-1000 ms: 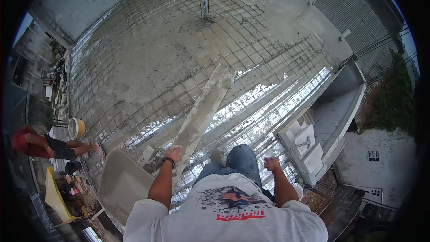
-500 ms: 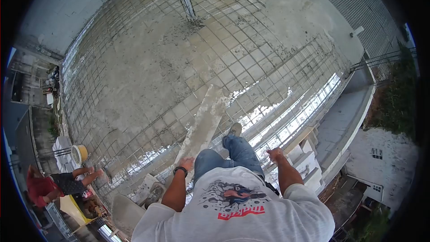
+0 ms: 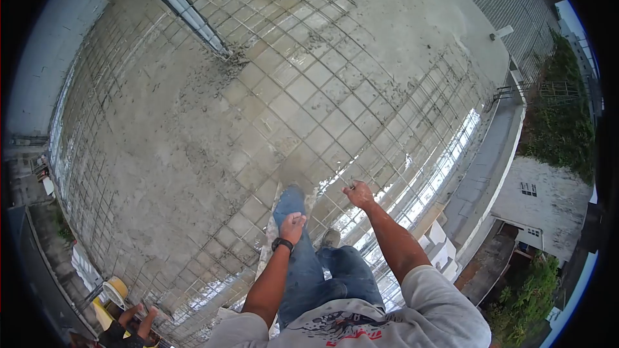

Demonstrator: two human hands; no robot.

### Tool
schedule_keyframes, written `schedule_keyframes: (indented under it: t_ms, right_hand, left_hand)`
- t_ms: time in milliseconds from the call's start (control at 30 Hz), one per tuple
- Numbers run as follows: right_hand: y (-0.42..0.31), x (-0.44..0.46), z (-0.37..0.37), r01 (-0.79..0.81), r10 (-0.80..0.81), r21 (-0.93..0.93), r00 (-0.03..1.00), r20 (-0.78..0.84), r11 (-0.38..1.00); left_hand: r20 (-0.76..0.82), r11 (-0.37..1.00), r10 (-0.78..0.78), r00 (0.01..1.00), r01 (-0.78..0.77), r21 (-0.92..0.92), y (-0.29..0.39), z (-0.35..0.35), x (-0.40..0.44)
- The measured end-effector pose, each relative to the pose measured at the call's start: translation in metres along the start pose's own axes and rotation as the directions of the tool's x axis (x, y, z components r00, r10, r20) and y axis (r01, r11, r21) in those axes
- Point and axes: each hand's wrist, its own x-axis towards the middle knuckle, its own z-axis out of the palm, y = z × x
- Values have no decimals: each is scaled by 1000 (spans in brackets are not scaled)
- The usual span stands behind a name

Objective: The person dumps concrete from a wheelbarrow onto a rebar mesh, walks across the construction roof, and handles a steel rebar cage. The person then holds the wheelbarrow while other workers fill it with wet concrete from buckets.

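My left hand [image 3: 293, 227], with a dark watch on its wrist, hovers in front of my left thigh. Its fingers are curled, with nothing visible in them. Farther forward and to the right, my right hand [image 3: 358, 194] is closed in a loose fist above the steel mesh [image 3: 335, 93], and no object shows in it. Below me a cement-smeared board [image 3: 265, 245] lies across the mesh, partly covered by my legs. One shoe [image 3: 331, 238] shows between my arms; the other foot is blurred.
Wet concrete [image 3: 167, 109] spreads over the mesh on the left. A steel column [image 3: 184, 9] rises at the upper left. A yellowish bucket [image 3: 116, 289] and another person's legs [image 3: 145, 322] are at the lower left. The slab edge and a ledge [image 3: 474, 187] run along the right.
My body has moved forward along the board, and one leg has swung ahead. Both hands have come forward. The wheelbarrow has left the view, and the column appears closer and farther left.
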Motion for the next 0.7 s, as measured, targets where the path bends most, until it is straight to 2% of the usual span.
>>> schedule_keyframes:
  t_ms: [67, 133, 200, 267, 333, 400, 467, 533, 567, 667, 700]
  right_hand:
    - [-21, 55, 32, -85, 81, 27, 990, 113, 996]
    - [-26, 124, 80, -66, 81, -76, 972, 221, 995]
    - [-29, 188, 137, -31, 77, -161, 956, 284, 986]
    - [-33, 260, 188, 27, 57, -257, 948, 314, 966]
    - [-47, 331, 243, 40, 35, -251, 957, 287, 967]
    - [-86, 388, 282, 84, -24, -207, 961, 274, 975]
    - [-138, 427, 309, 104, -39, -259, 969, 245, 960]
    - [-170, 459, 340, 81, -33, -262, 983, 181, 962]
    - [-176, 471, 354, 69, -29, -271, 988, 151, 960]
    - [-185, 492, 392, 85, -71, -281, 996, 60, 956]
    - [-172, 497, 405, 119, -113, -294, 993, 37, 948]
  left_hand:
    - [45, 935, -2, 999, -14, 354, 46, 14, 39]
    - [116, 987, -67, 991, 49, 153, 54, 32, 76]
    - [62, 978, -114, 991, 102, 180, 42, 53, 107]
    - [84, 964, -175, 981, 153, 219, 41, 59, 126]
    - [196, 928, -244, 950, 169, 333, 45, 58, 139]
    - [188, 930, -167, 968, 92, 355, 76, 43, 149]
    - [165, 950, -104, 981, 49, 307, 72, 33, 161]
    - [88, 938, -82, 993, 47, 342, 96, 14, 174]
    - [154, 924, -122, 980, 56, 377, 87, 13, 175]
    - [140, 897, -48, 989, -19, 442, 73, 8, 171]
    - [56, 894, 76, 996, -93, 438, 103, -8, 185]
